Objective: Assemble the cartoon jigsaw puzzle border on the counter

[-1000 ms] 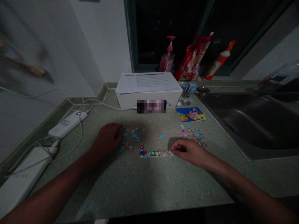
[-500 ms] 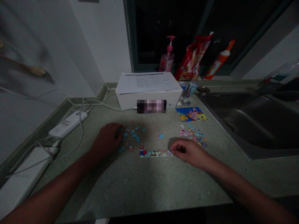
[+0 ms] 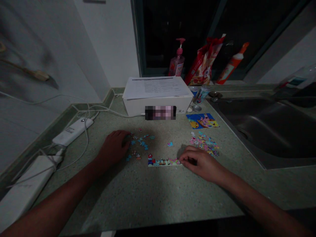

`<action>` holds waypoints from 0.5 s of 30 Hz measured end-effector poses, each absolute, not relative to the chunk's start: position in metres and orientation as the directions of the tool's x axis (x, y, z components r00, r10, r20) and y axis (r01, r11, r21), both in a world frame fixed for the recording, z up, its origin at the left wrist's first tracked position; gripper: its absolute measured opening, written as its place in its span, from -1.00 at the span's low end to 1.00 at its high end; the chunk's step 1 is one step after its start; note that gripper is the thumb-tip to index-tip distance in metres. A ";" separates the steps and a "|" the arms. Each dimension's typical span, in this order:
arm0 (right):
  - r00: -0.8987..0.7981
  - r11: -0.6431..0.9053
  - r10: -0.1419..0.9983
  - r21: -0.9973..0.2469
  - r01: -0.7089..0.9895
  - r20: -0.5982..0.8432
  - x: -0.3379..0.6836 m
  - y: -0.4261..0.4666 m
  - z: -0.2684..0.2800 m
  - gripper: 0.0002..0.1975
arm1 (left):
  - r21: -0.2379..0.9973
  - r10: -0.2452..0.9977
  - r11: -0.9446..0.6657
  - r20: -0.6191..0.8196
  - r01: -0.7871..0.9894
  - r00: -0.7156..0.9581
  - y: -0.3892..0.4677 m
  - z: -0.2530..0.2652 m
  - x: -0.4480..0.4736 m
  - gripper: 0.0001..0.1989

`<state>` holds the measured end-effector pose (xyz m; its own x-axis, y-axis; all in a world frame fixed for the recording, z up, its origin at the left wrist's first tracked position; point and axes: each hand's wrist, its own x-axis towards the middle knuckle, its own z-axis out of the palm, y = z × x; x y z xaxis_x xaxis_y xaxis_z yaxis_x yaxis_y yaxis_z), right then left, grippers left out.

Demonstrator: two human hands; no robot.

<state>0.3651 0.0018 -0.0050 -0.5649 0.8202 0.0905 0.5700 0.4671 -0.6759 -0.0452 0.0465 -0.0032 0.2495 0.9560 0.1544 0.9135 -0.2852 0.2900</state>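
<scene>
A joined strip of small jigsaw puzzle pieces (image 3: 163, 162) lies on the counter in front of me, with one piece standing up from its left end. My right hand (image 3: 197, 161) pinches at the strip's right end; the puzzle piece under its fingertips is mostly hidden. My left hand (image 3: 115, 144) rests on the counter, thumb and fingers apart, beside a scatter of loose blue puzzle pieces (image 3: 142, 143). One blue and pink puzzle piece (image 3: 170, 144) lies alone above the strip. A pile of mixed puzzle pieces (image 3: 204, 143) sits beyond my right hand.
A colourful picture card (image 3: 202, 121) lies above the pile. Behind stands a white box (image 3: 158, 89) with a phone (image 3: 160, 113) leaning against it. Cables and a white power bank (image 3: 73, 131) are at left. A steel sink (image 3: 271, 125) is at right.
My right hand has shifted very slightly left along the right end of the strip. My left hand and the loose pieces stay where they were.
</scene>
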 end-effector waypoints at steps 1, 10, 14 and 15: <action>-0.571 0.473 0.816 -0.670 0.572 0.089 0.365 0.002 -0.005 -0.84 | 0.287 0.956 -0.283 0.156 0.915 0.247 0.047 -0.004 -0.045 -0.58; -0.537 0.479 0.832 -0.668 0.569 0.139 0.366 -0.002 0.002 -0.88 | 0.305 0.963 -0.262 0.147 0.916 0.227 0.045 0.000 -0.043 -0.61; -0.536 0.462 0.839 -0.639 0.615 0.090 0.370 -0.005 0.004 -0.88 | 0.310 0.958 -0.274 0.169 0.910 0.231 0.045 -0.003 -0.044 -0.62; -0.539 0.460 0.839 -0.634 0.622 0.079 0.370 -0.006 0.004 -0.88 | 0.309 0.957 -0.279 0.174 0.909 0.234 0.045 -0.004 -0.044 -0.61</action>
<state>0.3704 -0.0059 0.0045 -0.5390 0.8386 0.0791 0.6223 0.4598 -0.6335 -0.0442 0.0454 -0.0035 0.2338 0.9565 0.1744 0.9092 -0.2786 0.3094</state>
